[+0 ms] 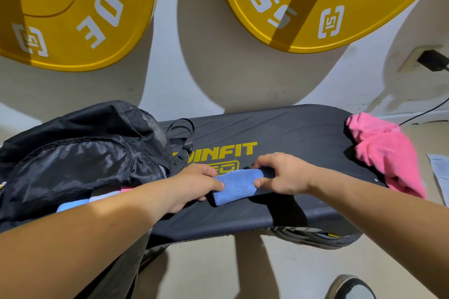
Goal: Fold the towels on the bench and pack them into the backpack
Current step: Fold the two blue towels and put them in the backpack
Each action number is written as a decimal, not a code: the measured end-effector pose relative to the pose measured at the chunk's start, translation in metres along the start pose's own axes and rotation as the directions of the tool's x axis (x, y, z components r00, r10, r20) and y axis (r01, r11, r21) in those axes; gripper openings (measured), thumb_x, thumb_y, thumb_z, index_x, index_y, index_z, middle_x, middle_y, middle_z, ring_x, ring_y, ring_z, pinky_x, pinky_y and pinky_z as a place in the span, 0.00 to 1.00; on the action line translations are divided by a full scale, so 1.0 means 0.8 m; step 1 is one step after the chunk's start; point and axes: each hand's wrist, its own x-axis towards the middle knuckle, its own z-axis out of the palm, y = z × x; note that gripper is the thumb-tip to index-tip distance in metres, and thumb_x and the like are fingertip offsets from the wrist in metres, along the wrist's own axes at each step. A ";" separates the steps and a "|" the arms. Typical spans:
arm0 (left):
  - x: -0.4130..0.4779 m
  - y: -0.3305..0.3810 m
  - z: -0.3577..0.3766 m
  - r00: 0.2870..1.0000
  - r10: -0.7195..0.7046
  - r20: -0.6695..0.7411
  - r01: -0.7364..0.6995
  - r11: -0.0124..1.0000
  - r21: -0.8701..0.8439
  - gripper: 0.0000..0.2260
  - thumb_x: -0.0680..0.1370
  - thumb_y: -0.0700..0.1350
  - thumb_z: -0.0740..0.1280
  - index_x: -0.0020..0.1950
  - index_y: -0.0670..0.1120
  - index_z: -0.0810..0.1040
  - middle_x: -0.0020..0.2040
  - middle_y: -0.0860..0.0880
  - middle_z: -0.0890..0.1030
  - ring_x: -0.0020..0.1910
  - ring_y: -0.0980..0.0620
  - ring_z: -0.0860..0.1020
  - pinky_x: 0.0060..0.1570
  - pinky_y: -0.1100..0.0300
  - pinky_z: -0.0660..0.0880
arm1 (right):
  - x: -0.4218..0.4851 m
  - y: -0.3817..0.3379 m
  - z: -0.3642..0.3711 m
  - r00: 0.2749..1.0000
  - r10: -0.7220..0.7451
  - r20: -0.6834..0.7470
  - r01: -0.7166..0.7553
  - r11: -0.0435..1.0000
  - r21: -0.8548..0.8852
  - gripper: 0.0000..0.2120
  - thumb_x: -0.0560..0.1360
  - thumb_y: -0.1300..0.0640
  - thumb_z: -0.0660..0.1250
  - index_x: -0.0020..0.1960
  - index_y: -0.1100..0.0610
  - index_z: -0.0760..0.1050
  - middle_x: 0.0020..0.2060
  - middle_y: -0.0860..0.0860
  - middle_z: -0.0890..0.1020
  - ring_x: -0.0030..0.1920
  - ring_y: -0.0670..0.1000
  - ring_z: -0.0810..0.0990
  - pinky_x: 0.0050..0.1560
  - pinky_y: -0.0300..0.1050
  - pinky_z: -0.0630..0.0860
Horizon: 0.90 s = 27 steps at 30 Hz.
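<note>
A small blue towel [235, 185], folded into a compact bundle, lies on the black bench [303, 133] near its front edge. My left hand [194, 183] grips its left end, fingers and thumb curled round it. My right hand [283, 173] pinches its right end between thumb and fingers. A black backpack [80, 153] lies on the left part of the bench, and edges of folded blue, lilac and pink cloth [90, 200] show at its opening under my left forearm. A crumpled pink towel [386, 153] sits on the bench's right end.
Two yellow weight plates [73, 12] [315, 2] hang on the wall behind the bench. A wall socket with a black plug [433, 59] and its cable are at the right. Some paper [439, 172] lies on the floor at the right. A shoe [349, 287] shows at the bottom.
</note>
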 end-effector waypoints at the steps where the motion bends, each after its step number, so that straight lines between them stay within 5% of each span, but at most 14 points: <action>1: -0.002 0.001 0.000 1.000 -0.008 0.027 0.008 1.000 0.003 0.18 0.71 0.44 0.76 0.59 0.48 0.80 0.55 0.50 0.82 0.51 0.50 0.80 0.43 0.58 0.77 | -0.001 0.000 0.000 1.000 -0.006 -0.005 0.006 1.000 0.010 0.14 0.75 0.45 0.71 0.57 0.49 0.77 0.50 0.48 0.81 0.53 0.53 0.78 0.56 0.49 0.77; 5: -0.013 0.004 0.007 0.996 0.026 0.090 -0.038 0.990 0.135 0.16 0.60 0.45 0.75 0.47 0.50 0.84 0.41 0.51 0.81 0.39 0.51 0.77 0.41 0.58 0.74 | -0.005 -0.004 -0.001 1.000 0.007 0.026 -0.010 0.997 0.083 0.13 0.66 0.51 0.78 0.45 0.49 0.76 0.40 0.47 0.81 0.41 0.53 0.80 0.42 0.45 0.77; 8: -0.021 0.005 0.019 0.983 0.169 0.073 -0.182 0.948 0.260 0.15 0.60 0.44 0.74 0.46 0.48 0.78 0.41 0.51 0.78 0.36 0.51 0.72 0.36 0.58 0.68 | -0.008 -0.010 0.000 0.999 -0.014 0.049 0.013 1.000 0.029 0.19 0.60 0.51 0.80 0.39 0.49 0.70 0.39 0.47 0.78 0.39 0.52 0.77 0.40 0.47 0.77; 12: -0.037 0.005 0.030 0.940 0.330 0.090 -0.324 0.771 0.549 0.18 0.65 0.51 0.75 0.48 0.51 0.71 0.47 0.51 0.79 0.40 0.51 0.73 0.37 0.56 0.69 | -0.014 -0.013 0.006 0.994 -0.102 0.034 0.103 0.995 -0.017 0.20 0.61 0.51 0.81 0.41 0.49 0.70 0.43 0.46 0.70 0.41 0.55 0.76 0.40 0.47 0.74; 16: -0.052 0.006 0.028 0.891 0.418 0.178 -0.439 0.690 0.576 0.23 0.68 0.54 0.75 0.61 0.59 0.74 0.53 0.59 0.80 0.51 0.54 0.77 0.52 0.55 0.77 | -0.021 -0.013 0.005 0.996 -0.057 0.072 0.054 0.998 0.043 0.20 0.62 0.52 0.82 0.39 0.49 0.69 0.37 0.44 0.72 0.36 0.51 0.74 0.36 0.44 0.70; 20: -0.080 0.022 0.005 0.843 0.469 0.264 -0.522 0.596 0.610 0.10 0.74 0.51 0.69 0.54 0.58 0.75 0.44 0.59 0.79 0.45 0.54 0.75 0.49 0.54 0.76 | -0.017 -0.032 -0.009 0.984 -0.022 0.175 -0.018 0.974 0.225 0.21 0.62 0.54 0.84 0.39 0.52 0.71 0.28 0.44 0.73 0.29 0.46 0.70 0.30 0.41 0.66; 24: -0.131 0.026 -0.052 0.870 0.455 0.190 -0.464 0.623 0.630 0.21 0.75 0.54 0.70 0.68 0.64 0.73 0.53 0.62 0.83 0.52 0.59 0.79 0.55 0.60 0.76 | -0.007 -0.082 -0.023 0.981 -0.128 0.146 0.054 0.903 0.425 0.19 0.62 0.58 0.84 0.39 0.52 0.73 0.29 0.44 0.74 0.30 0.46 0.70 0.31 0.41 0.64; 27: -0.181 -0.001 -0.097 0.895 0.445 0.027 -0.377 0.724 0.578 0.21 0.75 0.56 0.70 0.68 0.64 0.75 0.55 0.60 0.84 0.53 0.58 0.81 0.57 0.56 0.78 | 0.003 -0.147 -0.018 0.951 -0.283 0.121 0.201 0.868 0.453 0.18 0.69 0.54 0.79 0.55 0.49 0.76 0.44 0.46 0.81 0.42 0.47 0.78 0.44 0.43 0.75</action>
